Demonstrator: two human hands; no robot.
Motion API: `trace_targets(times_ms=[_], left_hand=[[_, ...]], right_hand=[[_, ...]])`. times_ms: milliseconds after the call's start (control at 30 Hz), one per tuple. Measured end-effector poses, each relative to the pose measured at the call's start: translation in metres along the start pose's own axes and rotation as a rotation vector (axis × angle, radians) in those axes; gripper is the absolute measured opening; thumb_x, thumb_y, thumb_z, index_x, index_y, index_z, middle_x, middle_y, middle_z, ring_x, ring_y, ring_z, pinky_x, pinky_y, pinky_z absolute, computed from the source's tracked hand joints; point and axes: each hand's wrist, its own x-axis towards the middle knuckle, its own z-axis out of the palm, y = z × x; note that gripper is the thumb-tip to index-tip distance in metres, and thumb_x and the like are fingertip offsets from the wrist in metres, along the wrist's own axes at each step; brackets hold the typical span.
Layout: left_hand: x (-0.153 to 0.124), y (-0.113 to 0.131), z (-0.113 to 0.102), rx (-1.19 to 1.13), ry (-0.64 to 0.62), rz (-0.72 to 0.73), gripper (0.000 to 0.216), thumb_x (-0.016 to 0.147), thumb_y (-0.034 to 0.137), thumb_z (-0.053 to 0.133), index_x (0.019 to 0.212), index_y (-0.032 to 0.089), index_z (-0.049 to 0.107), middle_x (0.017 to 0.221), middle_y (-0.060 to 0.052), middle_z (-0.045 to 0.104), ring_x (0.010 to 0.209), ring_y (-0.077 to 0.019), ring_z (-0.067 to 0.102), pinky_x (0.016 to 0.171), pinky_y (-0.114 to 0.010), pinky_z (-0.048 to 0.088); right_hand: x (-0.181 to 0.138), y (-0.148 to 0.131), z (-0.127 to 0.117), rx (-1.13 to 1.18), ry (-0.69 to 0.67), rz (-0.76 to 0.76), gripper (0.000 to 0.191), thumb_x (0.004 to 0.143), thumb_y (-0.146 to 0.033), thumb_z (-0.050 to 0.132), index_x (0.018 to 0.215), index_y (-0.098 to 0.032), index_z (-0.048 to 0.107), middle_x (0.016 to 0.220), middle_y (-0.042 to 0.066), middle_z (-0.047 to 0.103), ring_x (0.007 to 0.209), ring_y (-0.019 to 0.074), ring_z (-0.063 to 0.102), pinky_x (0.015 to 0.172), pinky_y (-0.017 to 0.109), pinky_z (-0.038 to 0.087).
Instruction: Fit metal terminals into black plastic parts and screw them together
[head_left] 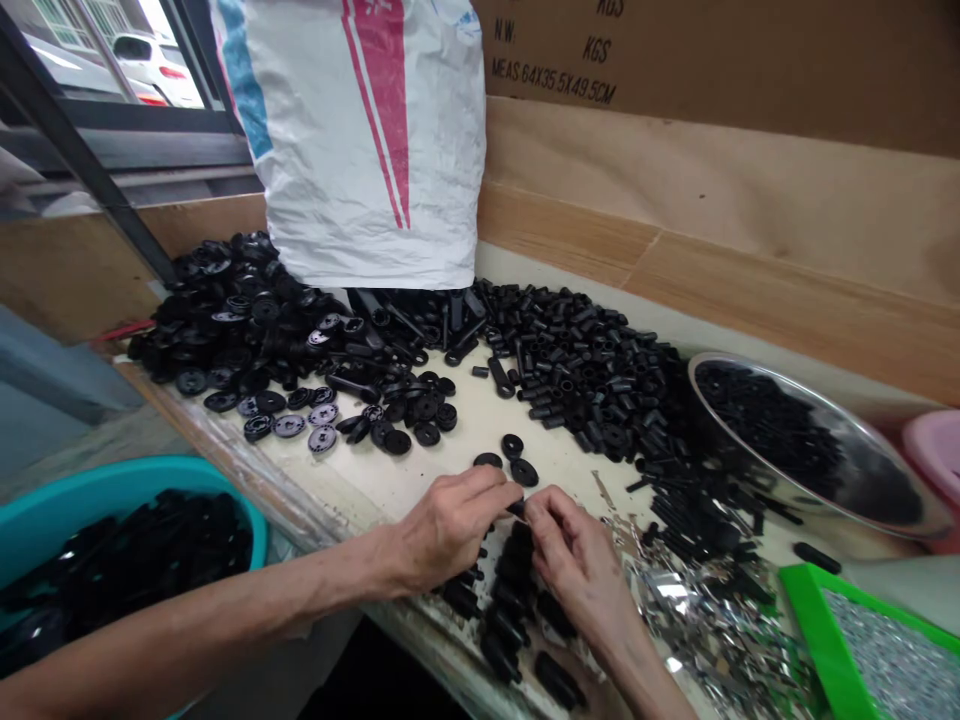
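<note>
My left hand [457, 520] and my right hand [574, 550] meet over the front of the table, fingertips pinched together. Between them they hold a small black plastic part [516, 508], mostly hidden by the fingers. Under my hands, black plastic handle-like pieces [506, 610] lie in rows near the table's front edge. Just beyond my fingertips are a few black discs [523, 472]. A pile of short black tubes [592, 370] spreads behind and to the right. To the right of my right hand lie thin black rods [697, 520] and shiny metal clips [705, 610].
Black round parts [240, 310] are heaped at the back left below a white sack [367, 150]. A metal bowl [885, 450] of black pieces stands at right, near a green tray [817, 630]. A teal basin [259, 520] sits left, below the table.
</note>
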Motion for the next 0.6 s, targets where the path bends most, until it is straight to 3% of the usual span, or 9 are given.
trace_targets(times_ms=[133,400,600], left_hand=[[0.006,-0.003,-0.007,0.008,-0.026,0.022,0.033,0.087,0.004,0.04,0.116,0.012,0.055,0.097,-0.011,0.061,0.092,-0.018,0.058,0.078,-0.027,0.049],[0.021,-0.018,-0.042,-0.344,-0.041,-0.376,0.019,0.082,0.012,0.055,0.096,0.018,0.067,0.085,0.0,0.063,0.074,-0.0102,0.058,0.067,-0.018,0.044],[0.002,-0.034,-0.056,-0.212,-0.179,-0.535,0.018,0.081,0.018,0.057,0.096,0.018,0.067,0.084,0.0,0.059,0.074,-0.0108,0.055,0.065,-0.019,0.04]], right_hand=[[0.004,0.003,0.003,0.013,0.052,-0.03,0.036,0.091,-0.048,0.041,0.068,-0.021,0.047,0.052,-0.006,0.036,0.043,0.0087,0.034,0.038,0.019,0.029],[0.028,-0.007,0.011,0.018,0.066,-0.088,0.042,0.092,-0.048,0.038,0.078,-0.017,0.064,0.055,-0.001,0.054,0.041,0.0103,0.045,0.038,0.02,0.035],[0.029,-0.001,-0.009,-0.049,0.093,-0.05,0.043,0.09,-0.048,0.042,0.094,-0.016,0.07,0.06,0.001,0.06,0.041,0.0114,0.049,0.037,0.021,0.037]])
